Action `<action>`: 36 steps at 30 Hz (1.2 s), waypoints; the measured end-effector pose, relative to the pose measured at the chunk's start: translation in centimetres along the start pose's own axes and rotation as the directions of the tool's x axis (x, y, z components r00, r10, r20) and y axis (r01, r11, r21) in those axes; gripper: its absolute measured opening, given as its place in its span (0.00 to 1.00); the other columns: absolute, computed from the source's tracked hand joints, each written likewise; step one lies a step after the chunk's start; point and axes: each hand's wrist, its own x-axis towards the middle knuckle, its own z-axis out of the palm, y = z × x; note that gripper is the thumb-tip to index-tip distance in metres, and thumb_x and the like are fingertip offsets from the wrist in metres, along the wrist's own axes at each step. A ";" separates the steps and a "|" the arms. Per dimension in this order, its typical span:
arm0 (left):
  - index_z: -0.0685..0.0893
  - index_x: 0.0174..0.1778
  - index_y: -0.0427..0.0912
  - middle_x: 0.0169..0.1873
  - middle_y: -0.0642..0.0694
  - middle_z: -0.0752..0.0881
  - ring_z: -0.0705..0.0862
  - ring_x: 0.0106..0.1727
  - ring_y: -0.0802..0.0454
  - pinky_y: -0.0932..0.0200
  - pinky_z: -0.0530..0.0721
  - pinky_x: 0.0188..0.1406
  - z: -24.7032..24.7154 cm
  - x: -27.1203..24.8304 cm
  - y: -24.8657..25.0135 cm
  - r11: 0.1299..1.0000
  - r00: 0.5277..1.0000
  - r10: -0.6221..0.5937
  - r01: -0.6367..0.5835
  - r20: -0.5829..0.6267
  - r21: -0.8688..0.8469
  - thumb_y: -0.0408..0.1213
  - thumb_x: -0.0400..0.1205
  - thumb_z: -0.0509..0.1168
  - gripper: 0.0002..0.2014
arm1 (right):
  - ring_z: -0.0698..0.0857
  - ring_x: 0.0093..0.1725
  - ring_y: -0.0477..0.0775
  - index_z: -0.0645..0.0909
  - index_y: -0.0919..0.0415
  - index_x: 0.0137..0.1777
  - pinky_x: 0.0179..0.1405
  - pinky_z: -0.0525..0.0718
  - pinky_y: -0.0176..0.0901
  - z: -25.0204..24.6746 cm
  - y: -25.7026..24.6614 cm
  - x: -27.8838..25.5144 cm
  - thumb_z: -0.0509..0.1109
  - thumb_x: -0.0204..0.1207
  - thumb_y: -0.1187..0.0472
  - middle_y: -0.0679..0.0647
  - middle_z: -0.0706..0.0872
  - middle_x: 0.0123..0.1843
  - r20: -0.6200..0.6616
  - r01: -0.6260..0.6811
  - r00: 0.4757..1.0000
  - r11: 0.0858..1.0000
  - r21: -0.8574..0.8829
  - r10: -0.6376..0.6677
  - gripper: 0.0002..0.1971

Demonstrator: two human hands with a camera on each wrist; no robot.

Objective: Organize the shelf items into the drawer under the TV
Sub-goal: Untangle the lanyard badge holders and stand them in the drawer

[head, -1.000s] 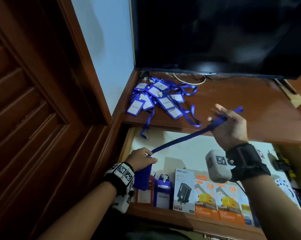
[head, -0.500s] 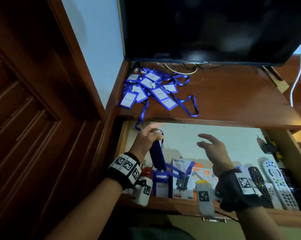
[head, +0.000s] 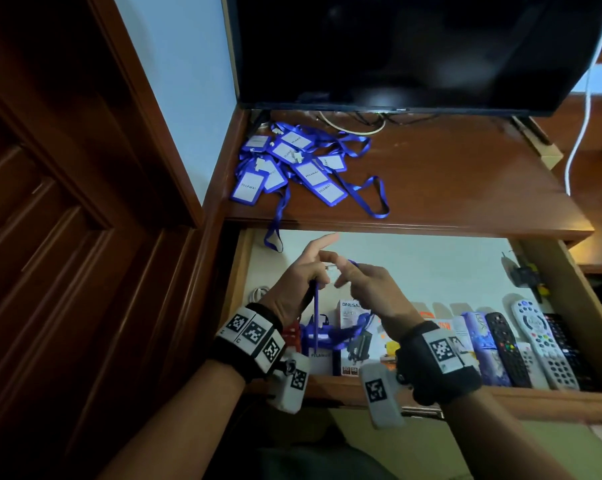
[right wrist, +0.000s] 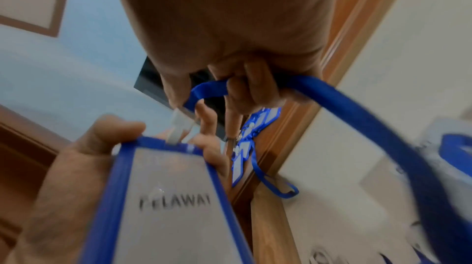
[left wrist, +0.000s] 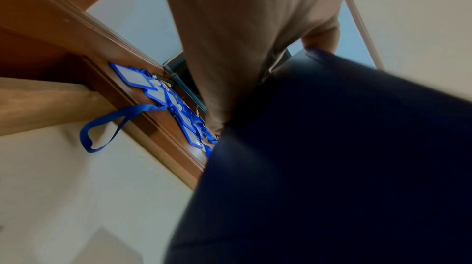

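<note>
A blue visitor badge [right wrist: 166,197] with a white card hangs edge-on over the open drawer [head: 413,265]. My left hand [head: 310,271] pinches its top edge, index finger pointing up. My right hand [head: 348,275] is right beside it, fingers curled round the badge's blue lanyard strap [right wrist: 357,111], which loops down to the drawer's front. A pile of several more blue badges [head: 292,164] with tangled straps lies at the left of the wooden shelf [head: 448,188]; one strap hangs over the shelf edge. In the left wrist view the held badge [left wrist: 332,167] blocks most of the picture.
The TV [head: 396,46] stands at the back of the shelf. Along the drawer's front stand charger boxes [head: 349,313], another badge and several remotes [head: 542,341]. A wooden door [head: 67,237] closes off the left. A white cable [head: 580,116] hangs at the right.
A second ago the strap was stretched between both hands. The right hand then let go and opened; now it has come back and grips the strap close to the raised left hand.
</note>
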 end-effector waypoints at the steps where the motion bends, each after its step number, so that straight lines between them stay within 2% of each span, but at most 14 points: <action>1: 0.72 0.73 0.45 0.48 0.44 0.77 0.74 0.32 0.60 0.68 0.72 0.36 -0.2 -0.2 0.0 0.998 1.000 0.003 -0.003 -0.003 0.059 0.30 0.60 0.55 0.39 | 0.65 0.22 0.45 0.83 0.68 0.34 0.23 0.64 0.31 -0.4 -0.2 0.0 0.68 0.78 0.45 0.47 0.69 0.21 0.001 -0.002 1.000 0.999 -0.050 0.002 0.24; 4: 0.73 0.72 0.46 0.53 0.47 0.80 0.73 0.32 0.61 0.70 0.74 0.36 -0.3 -0.8 0.1 0.961 0.999 -0.018 0.008 0.032 0.276 0.29 0.64 0.55 0.35 | 0.62 0.23 0.49 0.79 0.70 0.30 0.20 0.60 0.34 -1.6 -0.9 0.0 0.72 0.77 0.53 0.57 0.68 0.25 0.024 0.017 1.000 0.997 -0.078 -0.015 0.21; 8: 0.80 0.64 0.47 0.58 0.46 0.84 0.78 0.52 0.55 0.62 0.73 0.47 -0.2 -0.9 -0.5 0.908 0.991 -0.111 0.069 0.077 0.414 0.23 0.69 0.55 0.28 | 0.59 0.22 0.49 0.75 0.68 0.28 0.22 0.56 0.39 -2.2 -2.5 -0.7 0.70 0.79 0.58 0.53 0.64 0.20 0.080 0.055 0.995 0.998 -0.025 -0.053 0.20; 12: 0.86 0.60 0.39 0.51 0.53 0.87 0.83 0.56 0.55 0.67 0.80 0.53 0.2 -1.5 -0.6 0.881 0.989 -0.138 0.099 0.050 0.462 0.17 0.78 0.53 0.23 | 0.59 0.21 0.48 0.76 0.68 0.26 0.20 0.58 0.36 -2.2 -3.2 -1.2 0.69 0.80 0.60 0.51 0.64 0.18 0.051 0.126 0.991 0.992 -0.002 -0.126 0.20; 15: 0.86 0.57 0.54 0.54 0.57 0.87 0.84 0.61 0.46 0.47 0.82 0.63 0.3 -1.9 -0.9 0.844 0.991 -0.108 0.052 0.076 0.533 0.21 0.79 0.57 0.24 | 0.61 0.20 0.45 0.78 0.64 0.25 0.19 0.61 0.32 -2.4 -3.1 -1.4 0.70 0.79 0.61 0.48 0.67 0.18 0.011 0.145 0.989 0.989 0.001 -0.145 0.19; 17: 0.86 0.58 0.55 0.57 0.52 0.87 0.83 0.61 0.47 0.43 0.81 0.65 0.3 -2.2 -1.1 0.831 0.993 -0.088 0.029 0.080 0.555 0.24 0.78 0.61 0.21 | 0.64 0.20 0.41 0.78 0.67 0.28 0.21 0.63 0.27 -2.5 -2.7 -1.5 0.69 0.79 0.63 0.43 0.71 0.17 -0.012 0.162 0.987 0.987 0.012 -0.161 0.17; 20: 0.86 0.54 0.57 0.56 0.47 0.88 0.85 0.59 0.44 0.41 0.83 0.61 0.9 -2.7 -1.6 0.834 0.996 -0.083 0.050 0.034 0.549 0.32 0.73 0.64 0.18 | 0.67 0.21 0.39 0.79 0.70 0.32 0.23 0.66 0.25 -2.4 -1.8 -1.8 0.68 0.79 0.64 0.41 0.73 0.18 -0.054 0.169 0.984 0.986 0.008 -0.168 0.15; 23: 0.88 0.45 0.58 0.46 0.46 0.90 0.87 0.52 0.41 0.44 0.85 0.52 1.1 -3.2 -2.5 0.845 0.996 -0.082 0.078 -0.015 0.530 0.38 0.68 0.64 0.14 | 0.66 0.23 0.40 0.81 0.72 0.35 0.24 0.66 0.27 -2.2 -0.4 -2.4 0.69 0.79 0.63 0.46 0.72 0.22 -0.066 0.139 0.988 0.990 0.015 -0.138 0.14; 25: 0.88 0.39 0.58 0.40 0.49 0.88 0.86 0.46 0.45 0.49 0.84 0.47 1.3 -3.5 -3.0 0.854 0.997 -0.069 0.078 -0.037 0.515 0.38 0.68 0.64 0.11 | 0.65 0.22 0.40 0.81 0.73 0.36 0.23 0.65 0.27 -2.2 0.5 -2.9 0.69 0.79 0.64 0.48 0.71 0.22 -0.070 0.119 0.991 0.992 0.041 -0.116 0.13; 28: 0.87 0.32 0.53 0.34 0.45 0.84 0.82 0.39 0.47 0.51 0.80 0.43 1.5 -3.5 -3.6 0.886 0.988 -0.069 0.125 -0.139 0.447 0.34 0.71 0.66 0.09 | 0.66 0.22 0.40 0.80 0.72 0.38 0.21 0.65 0.26 -2.1 1.7 -3.5 0.68 0.79 0.66 0.51 0.71 0.25 -0.090 0.085 0.993 0.994 0.075 -0.078 0.10; 30: 0.88 0.39 0.49 0.37 0.43 0.85 0.82 0.41 0.46 0.51 0.80 0.44 1.7 -3.6 -3.8 0.921 0.977 -0.074 0.143 -0.200 0.361 0.34 0.72 0.67 0.06 | 0.68 0.24 0.42 0.80 0.73 0.41 0.22 0.66 0.25 -2.0 2.4 -4.0 0.68 0.80 0.65 0.50 0.71 0.26 -0.106 0.057 0.993 0.993 0.102 -0.046 0.09; 32: 0.86 0.51 0.37 0.41 0.40 0.85 0.83 0.42 0.44 0.53 0.80 0.45 2.2 -3.7 -3.5 0.952 0.967 -0.082 0.147 -0.241 0.270 0.31 0.76 0.68 0.09 | 0.68 0.25 0.43 0.79 0.73 0.44 0.22 0.66 0.26 -1.9 2.9 -4.7 0.67 0.81 0.62 0.48 0.71 0.25 -0.098 0.032 0.995 0.991 0.127 -0.020 0.12; 34: 0.85 0.52 0.32 0.40 0.38 0.85 0.83 0.39 0.43 0.54 0.82 0.40 3.1 -3.8 -3.2 0.972 0.958 -0.115 0.163 -0.262 0.171 0.26 0.81 0.64 0.07 | 0.70 0.25 0.42 0.78 0.68 0.42 0.24 0.68 0.26 -1.7 3.2 -5.4 0.67 0.82 0.58 0.46 0.73 0.25 -0.077 0.023 0.997 0.990 0.138 -0.013 0.13; 36: 0.86 0.48 0.34 0.39 0.37 0.86 0.83 0.38 0.43 0.50 0.83 0.41 3.7 -4.0 -3.0 0.983 0.953 -0.135 0.164 -0.272 0.087 0.25 0.82 0.62 0.07 | 0.75 0.29 0.46 0.78 0.64 0.39 0.29 0.71 0.30 -1.5 3.3 -6.1 0.68 0.81 0.54 0.49 0.77 0.29 -0.047 0.027 0.999 0.990 0.138 -0.020 0.14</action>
